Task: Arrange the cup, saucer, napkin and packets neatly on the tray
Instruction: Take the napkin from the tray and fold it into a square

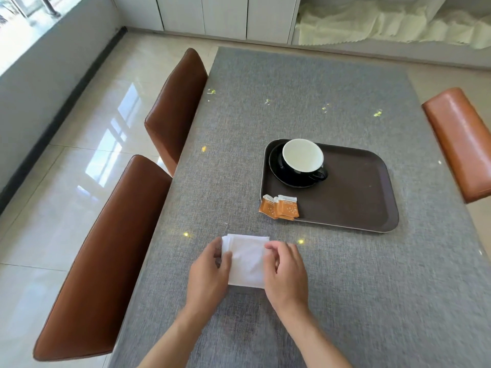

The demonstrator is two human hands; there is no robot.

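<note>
A folded white napkin (247, 258) lies on the grey table near me. My left hand (210, 272) pinches its left edge and my right hand (285, 272) holds its right edge. Farther away, a dark brown tray (356, 197) carries a black saucer (277, 172) in its far left corner, with a black cup (303, 158), white inside, standing on the saucer. A few orange packets (279, 207) lie overlapping at the tray's near left corner, partly on the rim and partly on the table.
The table (305, 102) has a grey woven cover with small bits of debris on its far half. Two brown chairs (106, 261) stand along its left side and an orange-brown chair (462, 142) at the right.
</note>
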